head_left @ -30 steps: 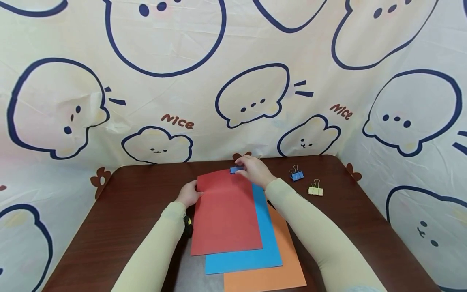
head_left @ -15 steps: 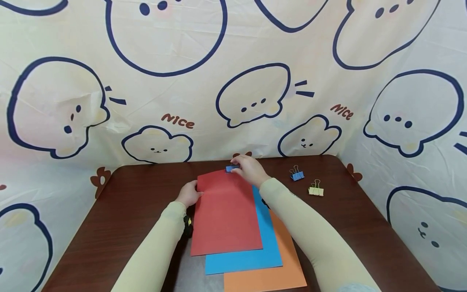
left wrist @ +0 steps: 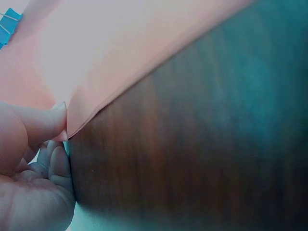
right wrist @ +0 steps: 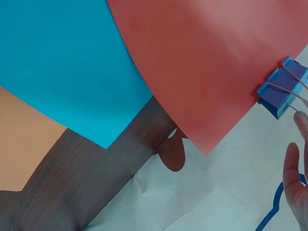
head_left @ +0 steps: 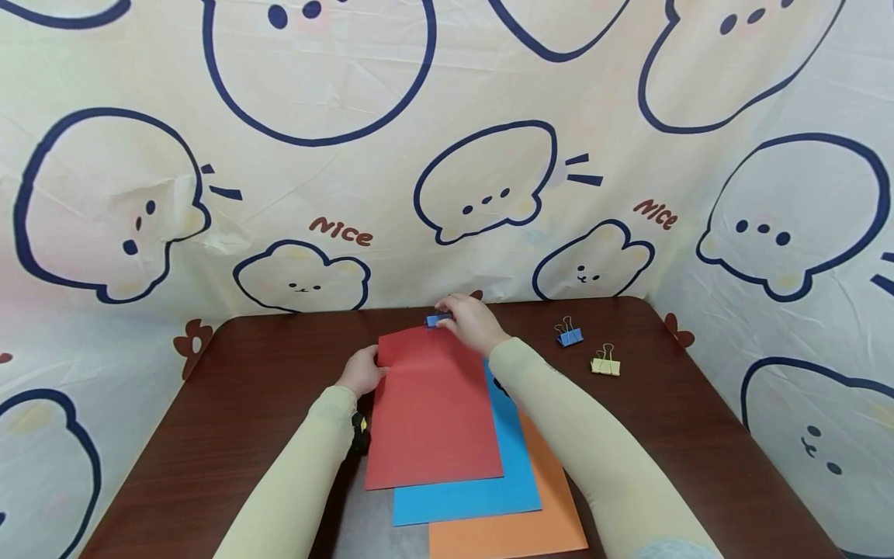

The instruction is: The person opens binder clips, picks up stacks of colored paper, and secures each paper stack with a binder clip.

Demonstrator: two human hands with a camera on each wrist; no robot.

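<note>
A red sheet of paper (head_left: pixel 436 411) lies on top of a fanned pile, its far end raised off the table. My left hand (head_left: pixel 360 371) pinches its left edge; in the left wrist view the thumb (left wrist: pixel 50 120) presses the paper from above, fingers below. At the far edge sits a blue binder clip (head_left: pixel 437 320), its mouth over the red paper in the right wrist view. My right hand (head_left: pixel 471 321) holds this clip by its back and wire handles, fingertips (right wrist: pixel 301 120) right at the wires. Under the red sheet show a blue sheet (head_left: pixel 461 505) and an orange sheet (head_left: pixel 517 532).
A second blue binder clip (head_left: pixel 570 336) and a pale yellow one (head_left: pixel 605 366) stand on the brown table (head_left: pixel 272 388) to the right. Some grey material (head_left: pixel 370 524) lies under the pile at the front. A printed cloth (head_left: pixel 391 194) hangs behind the table.
My right hand has shifted left along the red sheet's far edge, and the blue binder clip has moved left with it. My left hand keeps its place on the paper.
</note>
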